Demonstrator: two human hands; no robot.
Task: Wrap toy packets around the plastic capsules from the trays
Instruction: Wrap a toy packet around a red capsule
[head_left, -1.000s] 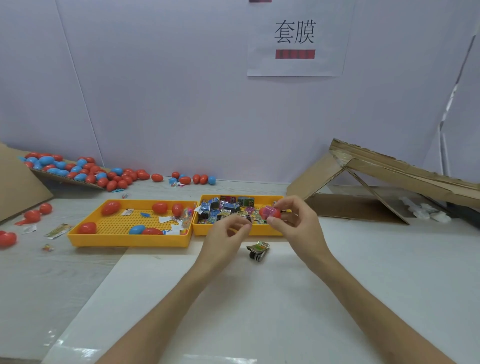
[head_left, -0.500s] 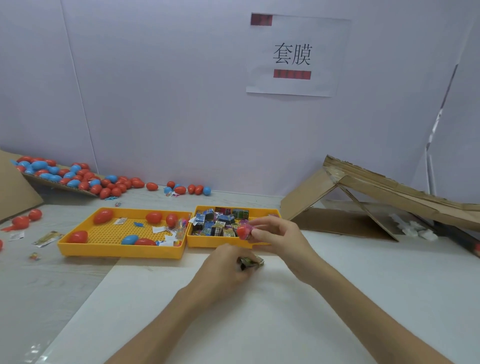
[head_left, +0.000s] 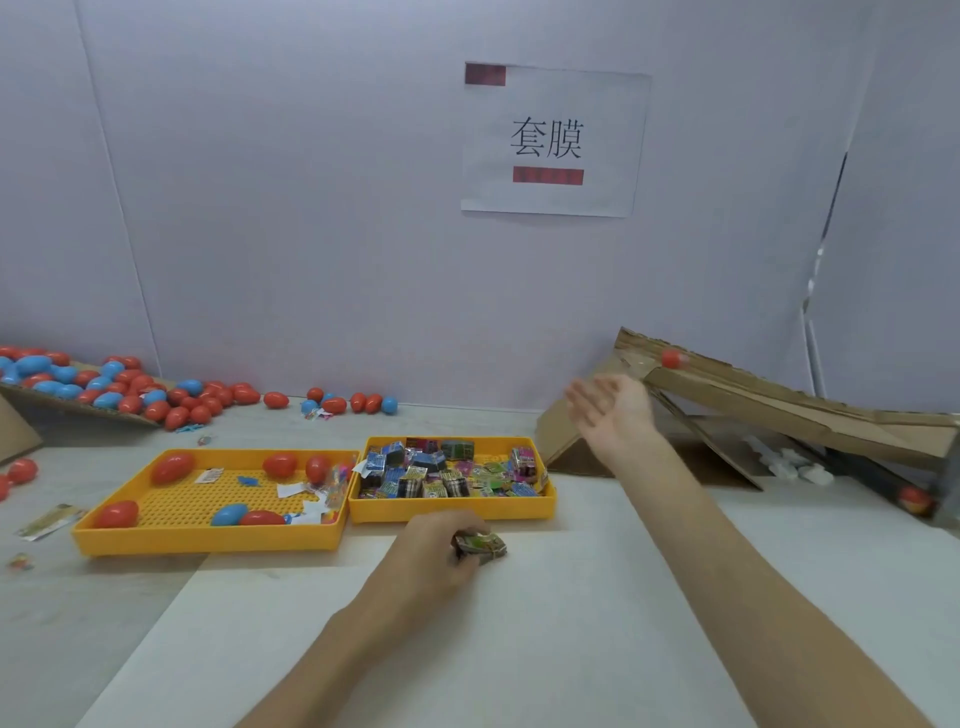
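— Where is our left hand (head_left: 441, 551)?
— Low on the white table (head_left: 571, 623), just in front of the packet tray (head_left: 452, 512), fingers curled round a green toy packet (head_left: 483, 545).
— And our right hand (head_left: 613, 410)?
— Raised and spread wide, holding nothing, beside the cardboard ramp (head_left: 753, 400). A red capsule (head_left: 672, 358) shows, blurred, at the ramp's top edge, apart from our fingers. More capsules (head_left: 171, 467) lie in the left tray (head_left: 208, 543).

From my remote seat: glossy plastic capsules (head_left: 172, 467); matt yellow plastic trays (head_left: 452, 512); shiny foil packets (head_left: 441, 473); rough, frayed cardboard ramp (head_left: 779, 405).
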